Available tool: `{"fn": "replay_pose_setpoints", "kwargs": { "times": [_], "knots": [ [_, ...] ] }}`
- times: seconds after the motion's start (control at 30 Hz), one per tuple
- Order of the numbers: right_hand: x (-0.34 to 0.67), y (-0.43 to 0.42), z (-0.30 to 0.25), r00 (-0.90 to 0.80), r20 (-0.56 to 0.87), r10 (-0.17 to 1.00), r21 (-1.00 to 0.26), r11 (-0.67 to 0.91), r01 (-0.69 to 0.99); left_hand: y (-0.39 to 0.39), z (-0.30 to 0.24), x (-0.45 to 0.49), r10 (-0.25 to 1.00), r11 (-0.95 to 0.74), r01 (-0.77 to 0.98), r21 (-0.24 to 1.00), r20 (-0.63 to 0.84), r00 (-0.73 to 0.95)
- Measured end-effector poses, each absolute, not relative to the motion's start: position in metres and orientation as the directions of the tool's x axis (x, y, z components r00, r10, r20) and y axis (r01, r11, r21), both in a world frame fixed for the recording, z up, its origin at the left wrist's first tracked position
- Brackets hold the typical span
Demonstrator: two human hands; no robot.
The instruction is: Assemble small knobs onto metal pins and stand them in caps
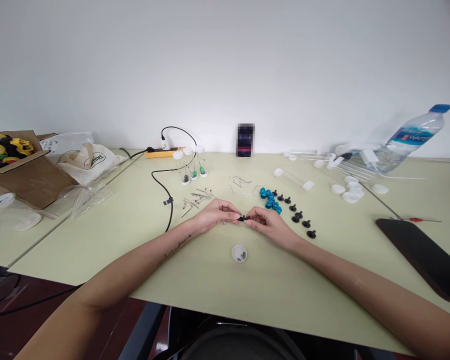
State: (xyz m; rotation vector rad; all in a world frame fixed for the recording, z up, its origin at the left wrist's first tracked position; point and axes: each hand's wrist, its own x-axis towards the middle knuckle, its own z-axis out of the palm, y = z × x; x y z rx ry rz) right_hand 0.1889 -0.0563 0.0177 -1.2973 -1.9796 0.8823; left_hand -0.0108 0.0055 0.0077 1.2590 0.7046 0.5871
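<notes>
My left hand [222, 212] and my right hand [266, 222] meet over the middle of the table, fingertips pinched on one small black part [242, 218]. Its exact kind is too small to make out. Just below the hands lies a white round cap [236, 255] holding a few small dark pieces. Right of my right hand runs a row of black parts with round bases and short stems [293, 208]. Blue knobbly pieces [270, 201] are clustered behind that hand. Thin metal pins [195, 199] lie scattered behind my left hand, and bent metal wires [242, 181] rest farther back.
Clear tubes with white caps [193, 165] stand at the back left near an orange power strip [161, 153]. White caps [349, 196], a tilted water bottle [408, 137], a screwdriver [416, 219] and a black slab [420, 255] are on the right. A cardboard box [33, 182] sits left.
</notes>
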Motion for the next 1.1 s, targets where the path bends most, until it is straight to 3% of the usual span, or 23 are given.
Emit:
{"fn": "replay_pose_setpoints", "kwargs": {
  "times": [0.87, 1.1],
  "knots": [
    [0.1909, -0.0543, 0.0181, -0.354, 0.124, 0.927, -0.739, 0.325, 0.59, 0.0052, 0.0089, -0.0111, 0.743, 0.211, -0.044, 0.976, -0.131, 0.656],
    [0.1896, -0.0561, 0.0185, -0.335, 0.124, 0.934, -0.804, 0.292, 0.517, 0.0054, 0.008, -0.0114, 0.737, 0.22, -0.029, 0.975, -0.146, 0.66]
  ]
}}
